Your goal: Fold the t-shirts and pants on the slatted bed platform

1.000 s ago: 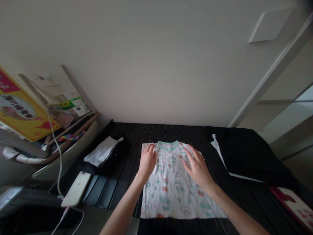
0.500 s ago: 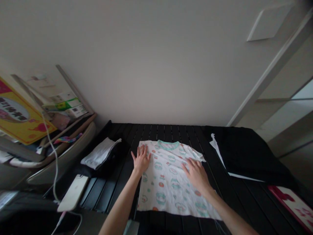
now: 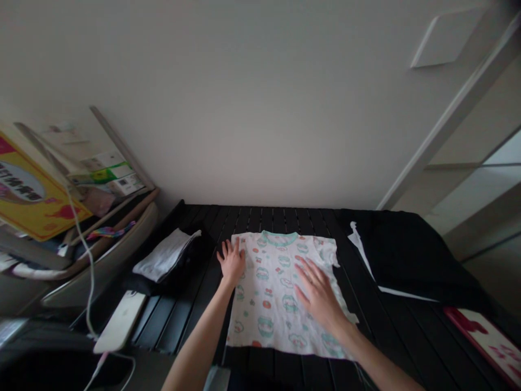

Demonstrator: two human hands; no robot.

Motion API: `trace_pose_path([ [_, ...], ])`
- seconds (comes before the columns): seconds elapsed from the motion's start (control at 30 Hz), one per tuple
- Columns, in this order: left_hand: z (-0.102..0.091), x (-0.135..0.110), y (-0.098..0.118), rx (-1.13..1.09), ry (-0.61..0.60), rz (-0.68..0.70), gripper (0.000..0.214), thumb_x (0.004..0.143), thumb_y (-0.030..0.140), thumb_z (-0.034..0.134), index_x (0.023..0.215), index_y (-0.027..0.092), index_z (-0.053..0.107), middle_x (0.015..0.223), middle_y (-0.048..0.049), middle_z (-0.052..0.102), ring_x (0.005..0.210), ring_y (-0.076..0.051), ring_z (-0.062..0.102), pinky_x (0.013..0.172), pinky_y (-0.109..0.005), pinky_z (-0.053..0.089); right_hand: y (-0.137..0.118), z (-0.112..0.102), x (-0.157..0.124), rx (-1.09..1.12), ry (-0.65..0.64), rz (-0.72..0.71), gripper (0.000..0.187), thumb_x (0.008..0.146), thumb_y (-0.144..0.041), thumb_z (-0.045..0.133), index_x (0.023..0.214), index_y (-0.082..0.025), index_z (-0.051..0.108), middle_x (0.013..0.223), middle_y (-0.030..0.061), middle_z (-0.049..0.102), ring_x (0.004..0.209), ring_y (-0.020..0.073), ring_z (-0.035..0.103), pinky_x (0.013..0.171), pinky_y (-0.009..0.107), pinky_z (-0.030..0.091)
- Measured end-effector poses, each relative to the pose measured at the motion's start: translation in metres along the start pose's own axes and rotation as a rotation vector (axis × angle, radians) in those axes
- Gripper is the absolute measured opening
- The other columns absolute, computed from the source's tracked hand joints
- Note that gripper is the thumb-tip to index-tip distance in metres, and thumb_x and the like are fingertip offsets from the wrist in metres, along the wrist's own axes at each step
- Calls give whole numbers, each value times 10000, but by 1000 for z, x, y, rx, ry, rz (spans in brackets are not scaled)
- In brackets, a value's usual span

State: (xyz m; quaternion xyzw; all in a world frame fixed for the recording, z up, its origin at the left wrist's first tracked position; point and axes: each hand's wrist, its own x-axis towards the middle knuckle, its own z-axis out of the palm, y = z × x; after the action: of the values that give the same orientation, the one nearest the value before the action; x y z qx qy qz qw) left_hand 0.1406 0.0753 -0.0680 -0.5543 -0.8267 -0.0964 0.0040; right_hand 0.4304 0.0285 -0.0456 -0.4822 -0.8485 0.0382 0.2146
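Both hands have a released grip, fingers spread and grasping nothing: the left hand (image 3: 232, 264) is at one shoulder of a single shirt (image 3: 266, 317), the right hand (image 3: 319, 293) over its front, contact unclear. Thin, lightly wrinkled, printed, with a round mint collar, it lies flat by the front edge of the black slatted counter (image 3: 197, 304). One smooth, pale phone (image 3: 121, 321) sits at the front left corner.
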Motion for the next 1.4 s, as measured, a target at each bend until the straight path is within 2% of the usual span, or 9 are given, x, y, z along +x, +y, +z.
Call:
trace_pose_path([
  [0.17,-2,1,2,6,10,58,476,962,294,304,1421,248,418,1523,-102,339,1455,-260,119,1125,-546,159,-89,-8,-27,274,-314,-255,584,913,-363,481,1469,-270,328,1548,67,295,1423,263,234,1135,449,293],
  [0.27,-3,1,2,-69,14,58,456,956,260,300,1376,249,477,1514,-78,361,1456,-238,115,1122,-541,162,-128,0,-38,416,-460,-421,682,871,-507,542,1475,-385,251,1588,52,78,1434,347,123,1127,568,238],
  [0.47,-6,3,0,-161,-6,46,434,937,232,345,1334,257,517,1458,-62,450,1446,-223,172,1109,-529,190,-165,36,-62,405,-532,-321,812,849,-554,540,1511,-294,149,1547,134,20,1399,443,126,1039,717,230],
  [0.7,-23,5,23,-285,20,82,466,913,193,372,1359,254,488,1460,-47,448,1447,-240,162,1100,-527,236,-152,38,-76,307,-311,-172,1015,806,-574,533,1502,-204,-105,1561,116,61,1409,445,112,1051,705,225],
  [0.87,-43,18,77,-541,-15,240,560,897,248,430,1450,185,366,1501,-62,383,1395,-187,316,1118,-330,300,-135,38,-96,149,-118,39,1130,760,-536,585,1472,-173,-214,1525,181,236,1367,490,227,1003,750,213],
  [0.97,-41,21,116,-767,-122,313,612,905,311,454,1477,149,307,1517,-101,341,1408,-212,289,1140,-335,272,-125,43,-114,74,-27,86,1089,791,-575,542,1478,-179,-206,1477,173,364,1340,479,312,1009,727,232],
  [1.07,-26,10,142,-777,-218,308,682,928,442,438,1510,177,202,1549,-128,245,1416,-247,257,1124,-378,294,-109,51,-133,-22,32,92,1002,805,-598,532,1519,-212,-55,1374,155,525,1290,476,400,1003,702,267],
  [1.2,3,-20,147,-567,-202,330,646,968,464,319,1524,228,90,1590,-89,40,1450,-228,80,1174,-451,131,-83,54,-149,-77,31,10,705,780,-609,565,1412,-324,443,1147,102,693,1098,466,583,915,674,379],
  [1.4,20,-42,134,-239,-104,505,634,961,505,286,1497,168,246,1570,-133,174,1454,-255,102,1184,-489,60,-65,13,-112,-57,65,114,487,844,-554,509,1183,-242,669,1095,118,709,1117,378,590,953,548,437],
])
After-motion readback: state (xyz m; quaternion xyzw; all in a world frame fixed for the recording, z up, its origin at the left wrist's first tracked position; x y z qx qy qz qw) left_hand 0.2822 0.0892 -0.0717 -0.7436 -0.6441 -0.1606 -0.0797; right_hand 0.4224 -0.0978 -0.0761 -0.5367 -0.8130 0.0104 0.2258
